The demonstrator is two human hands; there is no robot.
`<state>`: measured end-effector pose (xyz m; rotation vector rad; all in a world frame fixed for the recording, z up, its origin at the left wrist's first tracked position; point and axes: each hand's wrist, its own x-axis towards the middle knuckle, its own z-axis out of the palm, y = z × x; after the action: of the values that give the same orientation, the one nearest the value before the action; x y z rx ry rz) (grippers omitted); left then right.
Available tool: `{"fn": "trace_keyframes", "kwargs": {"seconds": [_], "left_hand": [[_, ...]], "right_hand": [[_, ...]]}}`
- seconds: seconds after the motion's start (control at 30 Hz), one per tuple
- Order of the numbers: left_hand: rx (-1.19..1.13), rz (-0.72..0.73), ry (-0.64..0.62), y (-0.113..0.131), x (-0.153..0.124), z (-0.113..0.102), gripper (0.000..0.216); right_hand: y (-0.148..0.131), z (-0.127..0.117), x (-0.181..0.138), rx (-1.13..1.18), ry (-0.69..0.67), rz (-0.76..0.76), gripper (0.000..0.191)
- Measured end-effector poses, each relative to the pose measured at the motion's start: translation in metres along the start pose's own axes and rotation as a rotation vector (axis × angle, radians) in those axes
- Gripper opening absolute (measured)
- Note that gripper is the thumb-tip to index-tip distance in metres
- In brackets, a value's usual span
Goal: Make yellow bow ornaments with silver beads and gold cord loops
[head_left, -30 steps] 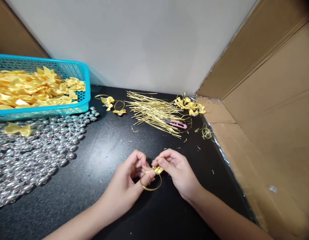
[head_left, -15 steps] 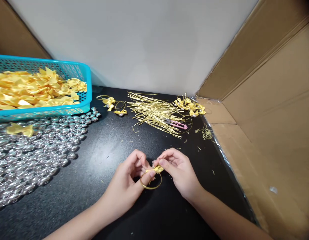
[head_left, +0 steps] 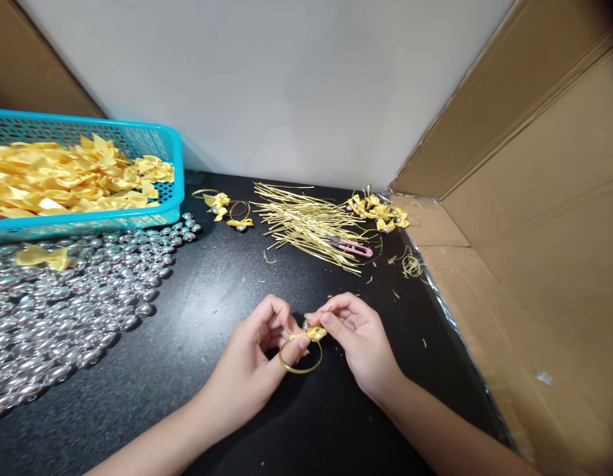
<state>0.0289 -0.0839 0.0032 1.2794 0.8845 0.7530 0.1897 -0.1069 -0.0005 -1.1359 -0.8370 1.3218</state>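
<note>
My left hand (head_left: 256, 350) pinches a yellow ribbon bow (head_left: 317, 333) between thumb and fingers, above the black tabletop. From the bow hangs a round gold wire loop (head_left: 301, 370), in front of the left thumb. A small silver bead (head_left: 306, 325) sits at the bow's upper edge, partly covered by fingertips. Closed in a pinch, my right hand (head_left: 363, 340) meets the bow's upper right side beside the bead. Its fingertips hide exactly which part they grip.
At left stands a blue basket (head_left: 177, 172) of yellow bows. Silver beads (head_left: 88, 311) spread before it, one loose bow (head_left: 45, 256) on top. Gold wire strips (head_left: 306, 221) lie behind my hands with pink-handled snips (head_left: 356, 248). Beaded bows (head_left: 378, 210) sit right; cardboard (head_left: 534, 231) walls that side.
Both hands keep their hold on the bow. The right fingertips have shifted slightly, and a little more of the bow and bead shows. The view has moved very slightly.
</note>
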Motion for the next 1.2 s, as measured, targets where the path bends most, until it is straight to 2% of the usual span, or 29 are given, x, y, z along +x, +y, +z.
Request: {"fn": "trace_keyframes", "kwargs": {"seconds": [0.13,0.37,0.5,0.67,0.87,1.2], "left_hand": [[0.001,-0.002,0.014,-0.0017,0.0001,-0.0006,0.027],[-0.007,0.005,0.027,-0.0021,-0.0001,-0.0018,0.027],[0.005,-0.010,0.037,-0.0058,-0.0007,-0.0016,0.026],[-0.001,-0.019,0.022,-0.0072,-0.0010,-0.0017,0.025],[0.023,-0.002,0.022,0.0006,-0.0003,-0.0007,0.026],[0.021,0.037,0.007,0.0011,0.0006,-0.0004,0.024]], "right_hand": [[-0.0027,-0.0017,-0.0021,-0.052,-0.053,-0.061,0.015],[-0.0048,-0.0042,-0.0057,-0.272,-0.107,-0.188,0.005],[-0.0067,-0.0041,-0.0034,-0.391,-0.107,-0.194,0.004],[-0.0039,-0.0034,-0.0021,-0.324,-0.064,-0.142,0.006],[0.0004,-0.0001,-0.0035,-0.210,-0.023,-0.185,0.007],[0.0019,0.0031,-0.0034,-0.048,0.019,-0.168,0.005]]}}
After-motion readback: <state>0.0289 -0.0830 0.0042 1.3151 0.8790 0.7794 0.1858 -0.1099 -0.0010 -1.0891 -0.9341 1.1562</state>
